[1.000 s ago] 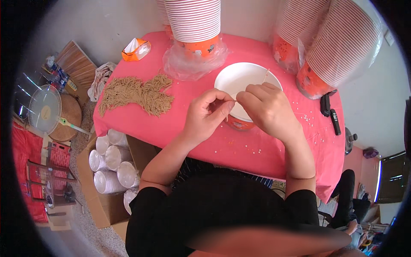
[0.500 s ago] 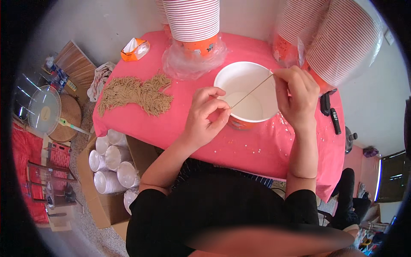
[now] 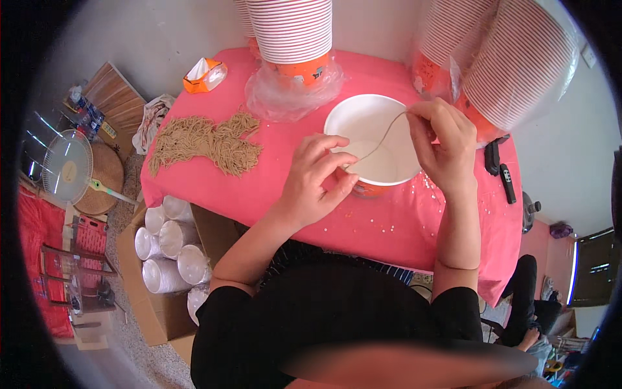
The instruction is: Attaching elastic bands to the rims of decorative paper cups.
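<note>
A thin tan string [image 3: 387,137] runs in a slack curve between my two hands, above a white-lined paper bucket [image 3: 376,102] with an orange outside. My right hand [image 3: 447,139] pinches its upper end over the bucket's right rim. At the bucket's left front rim, my left hand [image 3: 317,175] has its lower end between thumb and finger. The bucket stands upright on the pink-covered table [image 3: 291,207]. To the left lies a loose heap of similar tan strings [image 3: 204,144].
Tall stacks of paper buckets [image 3: 295,32] and bagged ones [image 3: 518,65] stand at the back. An orange packet [image 3: 205,74] lies at the far left, a black remote-like object [image 3: 507,183] at the right edge. A cardboard box [image 3: 146,311] with white cups [image 3: 175,240] sits lower left.
The string between my hands has gone from taut and straight to slack and curved. My right hand has shifted slightly left; my left hand's fingers have moved slightly right.
</note>
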Demonstrator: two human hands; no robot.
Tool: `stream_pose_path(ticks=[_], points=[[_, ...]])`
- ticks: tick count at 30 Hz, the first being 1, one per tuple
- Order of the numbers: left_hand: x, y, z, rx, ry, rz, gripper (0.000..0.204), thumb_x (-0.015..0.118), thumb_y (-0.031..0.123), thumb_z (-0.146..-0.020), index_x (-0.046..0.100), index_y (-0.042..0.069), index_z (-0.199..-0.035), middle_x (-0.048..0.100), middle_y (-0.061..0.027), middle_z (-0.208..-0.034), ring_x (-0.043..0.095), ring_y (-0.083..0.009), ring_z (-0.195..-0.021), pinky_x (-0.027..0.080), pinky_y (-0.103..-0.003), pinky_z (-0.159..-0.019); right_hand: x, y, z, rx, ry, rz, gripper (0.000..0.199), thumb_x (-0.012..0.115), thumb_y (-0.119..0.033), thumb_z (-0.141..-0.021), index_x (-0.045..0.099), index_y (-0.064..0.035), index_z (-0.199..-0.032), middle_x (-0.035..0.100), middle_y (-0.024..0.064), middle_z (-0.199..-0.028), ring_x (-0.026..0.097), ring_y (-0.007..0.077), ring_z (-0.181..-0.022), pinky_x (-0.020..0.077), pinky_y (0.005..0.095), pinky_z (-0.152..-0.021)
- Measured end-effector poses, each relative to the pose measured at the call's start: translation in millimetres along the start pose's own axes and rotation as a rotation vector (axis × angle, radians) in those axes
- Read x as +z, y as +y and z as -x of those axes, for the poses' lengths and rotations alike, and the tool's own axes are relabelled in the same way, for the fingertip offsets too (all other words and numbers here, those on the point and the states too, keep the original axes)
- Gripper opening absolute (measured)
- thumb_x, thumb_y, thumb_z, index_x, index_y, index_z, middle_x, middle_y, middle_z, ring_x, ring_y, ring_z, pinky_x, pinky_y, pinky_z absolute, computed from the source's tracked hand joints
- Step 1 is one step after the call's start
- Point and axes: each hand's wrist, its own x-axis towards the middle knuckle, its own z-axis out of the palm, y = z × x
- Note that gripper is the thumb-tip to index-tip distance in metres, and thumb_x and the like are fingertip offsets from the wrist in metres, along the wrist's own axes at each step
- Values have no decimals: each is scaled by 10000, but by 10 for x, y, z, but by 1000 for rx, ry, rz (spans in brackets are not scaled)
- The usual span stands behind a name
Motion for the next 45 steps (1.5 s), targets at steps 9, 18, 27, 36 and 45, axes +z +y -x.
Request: stream_pose_path(ticks=[9,18,27,36,45], points=[[-17,-100,52,87,-88,-9,255,775,119,-752,625,63,-950,616,-113,-1119,560,-299,-1036,458,-411,-867,-26,-55,-19,-7,-17,-61,152,682,21,-740,593,-49,-843,566,88,-686,574,267,-587,446,359,-534],[-90,-170,91,-79,39,263,199,763,38,-779,614,35,-912,638,-77,-936,611,-231,-900,484,-361,-834,-159,-125,35,129,-284,-749,89,646,37,-815,642,-8,-892,624,65,-772,594,151,-671,437,281,-554],[-104,-392,206,-317,180,474,186,698,23,-868,603,8,-1028,628,-40,-996,588,-122,-939,470,-263,-839,-102,-110,-14,-31,-376,-575,136,699,-5,-751,645,-34,-873,578,72,-719,588,264,-706,457,373,-663],[-74,-476,233,-461,339,737,182,641,70,-940,573,0,-1094,628,-21,-988,586,-64,-927,466,-204,-813,-56,-137,-25,-81,-335,-315,186,711,-38,-722,642,-50,-894,630,85,-867,613,301,-879,479,409,-809],[-95,-549,261,-523,319,862,179,662,79,-926,590,9,-1075,643,-16,-983,587,-66,-927,463,-219,-840,-43,-122,21,9,-348,-270,198,716,1,-743,680,-49,-930,625,88,-843,594,272,-823,486,367,-724]])
